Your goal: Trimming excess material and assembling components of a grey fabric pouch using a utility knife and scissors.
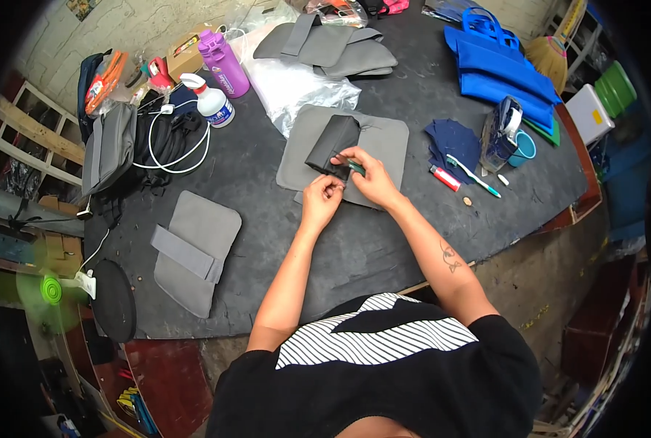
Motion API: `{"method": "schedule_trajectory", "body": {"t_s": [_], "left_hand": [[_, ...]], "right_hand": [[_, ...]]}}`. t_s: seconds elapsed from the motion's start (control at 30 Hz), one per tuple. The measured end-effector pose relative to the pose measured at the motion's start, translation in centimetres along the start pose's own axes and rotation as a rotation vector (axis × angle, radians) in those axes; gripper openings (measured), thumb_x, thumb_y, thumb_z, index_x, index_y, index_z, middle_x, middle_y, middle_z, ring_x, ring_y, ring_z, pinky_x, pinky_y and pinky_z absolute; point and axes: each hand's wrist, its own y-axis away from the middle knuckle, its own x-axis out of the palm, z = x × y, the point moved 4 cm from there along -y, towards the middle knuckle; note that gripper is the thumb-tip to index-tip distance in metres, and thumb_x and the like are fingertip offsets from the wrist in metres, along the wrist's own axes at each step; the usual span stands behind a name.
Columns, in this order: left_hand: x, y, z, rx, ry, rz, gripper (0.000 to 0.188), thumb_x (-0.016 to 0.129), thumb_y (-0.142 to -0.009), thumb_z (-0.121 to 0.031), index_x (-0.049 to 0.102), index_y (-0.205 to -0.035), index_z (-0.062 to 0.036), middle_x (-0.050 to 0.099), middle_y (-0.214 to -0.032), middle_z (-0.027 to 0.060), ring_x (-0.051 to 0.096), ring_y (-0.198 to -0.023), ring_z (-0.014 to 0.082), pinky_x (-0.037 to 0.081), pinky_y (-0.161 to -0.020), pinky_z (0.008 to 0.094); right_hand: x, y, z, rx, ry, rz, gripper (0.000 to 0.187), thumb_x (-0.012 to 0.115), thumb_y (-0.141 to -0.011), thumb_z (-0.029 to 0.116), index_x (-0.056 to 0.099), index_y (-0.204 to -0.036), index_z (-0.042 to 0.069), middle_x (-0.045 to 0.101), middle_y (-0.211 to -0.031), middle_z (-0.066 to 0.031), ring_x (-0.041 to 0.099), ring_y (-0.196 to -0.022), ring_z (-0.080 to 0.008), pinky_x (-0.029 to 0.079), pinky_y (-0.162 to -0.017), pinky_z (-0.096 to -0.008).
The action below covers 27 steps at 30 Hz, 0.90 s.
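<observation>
A grey fabric panel (384, 150) lies flat on the dark table, with a black strap-like fabric piece (338, 139) across its middle. Loose dark threads show at that piece's upper edge. My left hand (322, 201) is closed in a pinch at the black piece's lower end; what is between its fingertips is too small to make out. Just to the right, my right hand (370, 179) is closed round a small dark-green tool (355, 167), its working end mostly hidden by the fingers. Both hands are close together over the panel's lower part.
Another grey panel (201, 226) with a strap lies left; more grey pieces (325, 47) lie behind. A purple bottle (224, 64) and spray bottle (212, 102) stand far left. Right are a toothbrush (475, 177), red lighter (445, 178), blue cup (522, 148) and blue bags (497, 73).
</observation>
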Motion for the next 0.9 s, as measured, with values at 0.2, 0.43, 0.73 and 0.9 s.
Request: {"method": "schedule_trajectory", "body": {"t_s": [0.2,0.43,0.73,0.9], "left_hand": [[0.4,0.6,0.1,0.095,-0.012,-0.079,0.015,0.069,-0.080,-0.005,0.069,-0.094,0.0000,0.059,-0.074,0.0040,0.051,-0.061,0.0083,0.042,-0.058,0.0236],[2.8,0.5,-1.5,0.335,-0.712,-0.175,0.004,0.062,-0.077,-0.005,0.059,-0.076,-0.0027,0.053,-0.084,0.0095,0.054,-0.084,0.0307,0.045,-0.074,0.0435],[1.4,-0.7,0.6,0.146,-0.345,-0.066,0.005,0.057,-0.083,-0.001,0.058,-0.078,-0.0014,0.052,-0.085,0.0149,0.051,-0.083,0.0360,0.041,-0.078,0.0442],[1.3,-0.4,0.5,0.166,-0.317,-0.060,0.002,0.058,-0.082,0.000,0.060,-0.081,-0.0003,0.053,-0.082,0.0131,0.051,-0.080,0.0306,0.041,-0.077,0.0393]], "right_hand": [[0.9,-1.0,-3.5,0.204,-0.225,0.127,0.047,0.037,-0.071,-0.015,0.050,-0.114,0.000,0.063,-0.112,-0.0122,0.058,-0.115,-0.0184,0.045,-0.088,-0.0291],[-0.1,-0.3,-3.6,0.274,-0.338,0.046,0.036,0.049,-0.077,-0.005,0.051,-0.113,0.001,0.065,-0.105,-0.0121,0.061,-0.105,-0.0198,0.046,-0.084,-0.0307],[-1.0,5.1,1.5,0.082,0.720,-0.130,0.023,0.076,-0.071,0.014,0.065,-0.089,0.005,0.055,-0.099,-0.0077,0.063,-0.077,-0.0295,0.050,-0.068,-0.0410],[-0.5,5.0,1.7,0.063,0.781,-0.130,0.022,0.077,-0.070,0.015,0.068,-0.088,0.006,0.055,-0.103,-0.0056,0.063,-0.077,-0.0293,0.050,-0.070,-0.0406]]}}
